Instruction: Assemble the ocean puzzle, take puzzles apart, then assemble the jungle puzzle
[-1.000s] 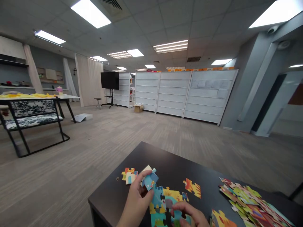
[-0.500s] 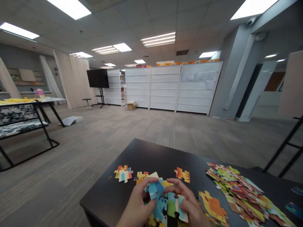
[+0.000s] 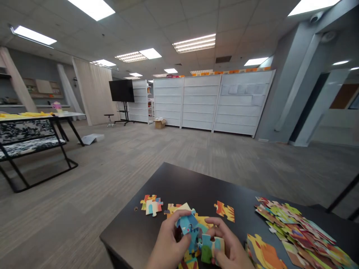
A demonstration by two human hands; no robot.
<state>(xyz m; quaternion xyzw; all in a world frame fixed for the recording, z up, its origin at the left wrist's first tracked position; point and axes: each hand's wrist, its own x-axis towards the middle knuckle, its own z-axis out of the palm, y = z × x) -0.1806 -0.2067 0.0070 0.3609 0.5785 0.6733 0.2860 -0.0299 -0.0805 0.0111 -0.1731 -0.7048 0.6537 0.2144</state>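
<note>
My left hand [image 3: 169, 241] is closed on blue jigsaw pieces [image 3: 187, 225], thumb and fingers gripping their edges. To its right, my right hand [image 3: 228, 243] pinches joined green-and-cream jigsaw pieces [image 3: 207, 248]. The two held groups are side by side; whether they touch is hard to see. Yellow and red pieces [image 3: 189, 262] show beneath the hands. Just beyond my fingers are yellow and cream pieces [image 3: 172, 208], partly hidden by the left hand.
On the black table [image 3: 185, 179] lie a small cluster of pieces [image 3: 152, 204], an orange piece [image 3: 224, 211], an orange-yellow stack [image 3: 263, 252] and a large heap of pieces [image 3: 300, 231] at right. White shelving [image 3: 196, 101] stands across the room.
The camera view has turned slightly left. The green-and-cream pieces have tilted in my right hand, their tops now more level. My left hand keeps its hold on the blue pieces.
</note>
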